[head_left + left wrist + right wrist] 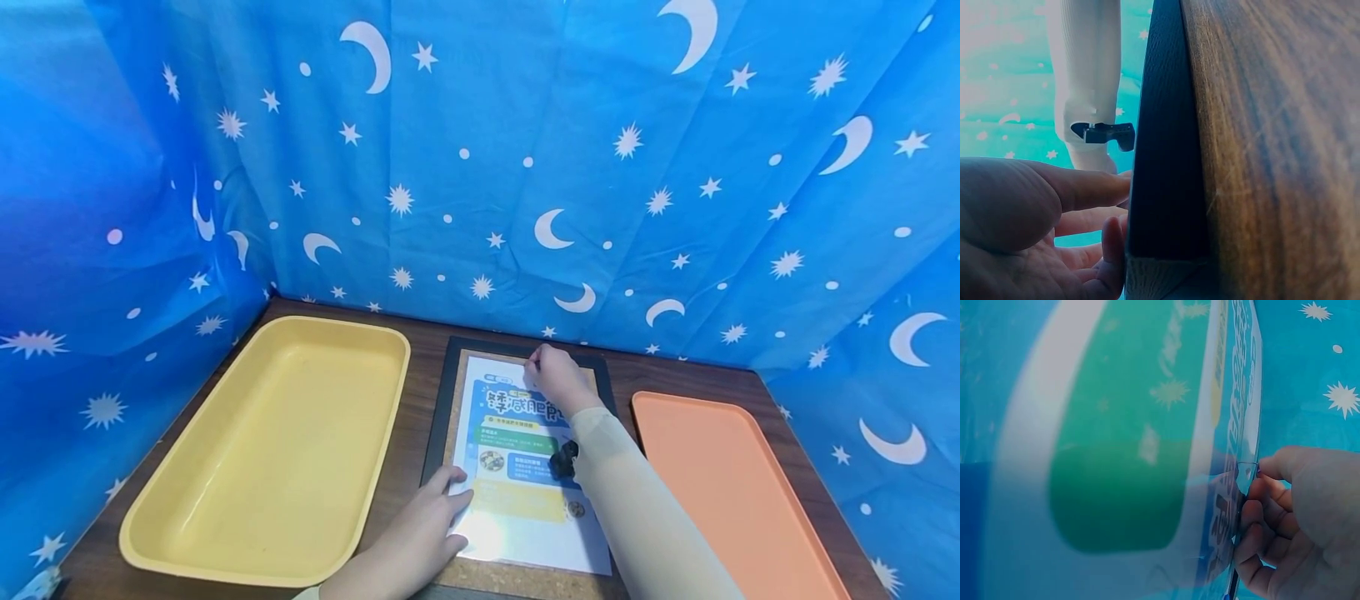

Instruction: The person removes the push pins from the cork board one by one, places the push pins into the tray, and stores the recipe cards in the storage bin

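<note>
A cork board (480, 575) in a black frame (438, 425) lies on the table. On it is a glossy printed poster (517, 500) with blue, green and yellow blocks. Near the poster's top edge, my right hand (558, 379) pinches a small purplish thing (1259, 469) between thumb and forefinger; the fingertips mostly hide it, and its kind is unclear. Its other fingers are curled in the right wrist view. My left hand (420, 529) rests with spread fingers on the poster's lower left edge, across the frame's left side.
To the left stands a deep yellow tray (300, 458). An orange tray (735, 500) lies on the right. Both are on the dark wooden table (408, 450). A blue curtain (480, 167) with moons and stars hangs behind and at the sides.
</note>
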Available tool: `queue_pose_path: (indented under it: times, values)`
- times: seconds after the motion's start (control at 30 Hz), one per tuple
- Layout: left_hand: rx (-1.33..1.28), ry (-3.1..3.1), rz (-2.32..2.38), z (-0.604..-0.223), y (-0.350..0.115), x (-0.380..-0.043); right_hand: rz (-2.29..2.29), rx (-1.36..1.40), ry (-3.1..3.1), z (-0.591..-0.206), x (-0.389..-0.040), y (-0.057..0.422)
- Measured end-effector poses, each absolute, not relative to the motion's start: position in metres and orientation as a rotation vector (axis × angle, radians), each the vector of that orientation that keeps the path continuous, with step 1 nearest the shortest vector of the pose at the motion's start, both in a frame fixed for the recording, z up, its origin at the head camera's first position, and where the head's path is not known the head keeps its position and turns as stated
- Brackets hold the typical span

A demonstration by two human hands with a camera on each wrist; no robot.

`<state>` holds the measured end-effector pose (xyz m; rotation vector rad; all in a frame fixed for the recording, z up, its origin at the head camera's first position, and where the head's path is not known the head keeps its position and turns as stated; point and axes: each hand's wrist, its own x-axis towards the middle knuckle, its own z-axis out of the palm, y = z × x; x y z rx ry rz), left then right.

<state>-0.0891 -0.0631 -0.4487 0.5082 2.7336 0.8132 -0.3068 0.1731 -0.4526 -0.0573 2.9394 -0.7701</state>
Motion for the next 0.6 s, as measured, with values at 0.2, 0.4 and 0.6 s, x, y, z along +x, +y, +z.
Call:
queue_pose_path:
  times: [0.2, 0.4, 0.6]
  values:
    - [0.500, 2.730, 0.817, -0.4487, -0.0638, -0.0891, -0.800, -0.049, 2.946, -0.4528, -0.3051, 0.1726]
    - [0.498, 2.733, 0.819, -0.4492, -0.0634, -0.0889, -0.806, -0.047, 2.951, -0.4532, -0.3032, 0.1723]
    - [0.504, 2.737, 0.812, -0.4500, -0.0634, -0.0885, -0.820, -0.052, 2.938, -0.4517, -0.3022, 0.1723]
